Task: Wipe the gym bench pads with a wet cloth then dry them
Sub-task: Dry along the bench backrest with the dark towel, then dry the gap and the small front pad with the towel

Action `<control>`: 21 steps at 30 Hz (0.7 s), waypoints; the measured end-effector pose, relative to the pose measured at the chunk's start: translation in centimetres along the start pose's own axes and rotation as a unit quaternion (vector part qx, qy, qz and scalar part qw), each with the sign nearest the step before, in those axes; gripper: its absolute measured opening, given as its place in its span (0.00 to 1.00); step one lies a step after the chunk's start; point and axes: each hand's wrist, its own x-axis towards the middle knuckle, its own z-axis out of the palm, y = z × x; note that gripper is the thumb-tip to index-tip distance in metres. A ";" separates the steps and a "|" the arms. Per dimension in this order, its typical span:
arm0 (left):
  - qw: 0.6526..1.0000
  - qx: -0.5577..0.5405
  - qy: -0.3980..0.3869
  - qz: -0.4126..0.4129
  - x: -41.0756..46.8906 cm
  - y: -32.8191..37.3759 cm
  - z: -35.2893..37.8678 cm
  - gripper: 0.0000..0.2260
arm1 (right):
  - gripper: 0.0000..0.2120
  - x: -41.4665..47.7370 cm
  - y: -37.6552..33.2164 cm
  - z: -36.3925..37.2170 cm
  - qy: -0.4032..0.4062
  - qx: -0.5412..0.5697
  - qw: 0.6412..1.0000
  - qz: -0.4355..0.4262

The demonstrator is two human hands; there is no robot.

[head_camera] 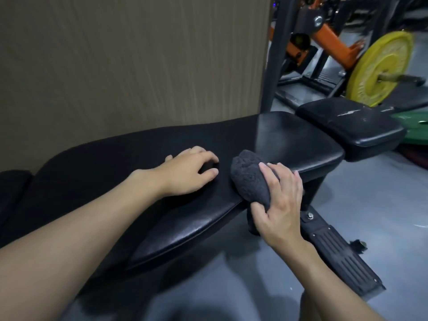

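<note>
**gymrat_22:** where's the cloth (pixel 249 179) right now?

**remote_op:** dead centre on my feed. I've got the right hand (pixel 280 205) with fingers clamped round it, the cloth bunched up against the near edge of the black bench pad (pixel 185 225). The left hand (pixel 187 172) rests on the pad just left of it, fingers loosely bent and holding nothing.

**gymrat_22:** any brand visible?

**remote_op:** there's lettering on the yellow plate (pixel 382 68) upper right, too blurred for me to read.

- We rest the left hand (pixel 192 170) on the long black pad (pixel 185 228), fingertips touching it.
- We grip a grey cloth (pixel 249 179) in the right hand (pixel 281 205), against the pad's near edge.
- We note a second pad (pixel 347 128) and a yellow plate (pixel 379 68) beyond.
</note>
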 end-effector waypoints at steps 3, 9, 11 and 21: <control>0.999 0.006 -0.046 0.012 5.2 2.1 0.1 0.25 | 0.33 1.1 1.8 -0.5 0.007 0.003 0.998 0.055; 0.979 0.014 -0.198 -0.044 11.0 4.7 -1.5 0.43 | 0.33 4.5 3.6 -3.6 -0.040 -0.031 0.979 0.198; 0.972 0.022 -0.227 -0.062 11.8 5.2 -1.9 0.47 | 0.34 6.9 4.6 -4.8 -0.055 -0.048 0.954 0.290; 0.947 0.026 -0.298 -0.113 13.4 7.4 -3.2 0.54 | 0.36 13.8 7.4 -5.8 -0.163 -0.195 0.869 0.425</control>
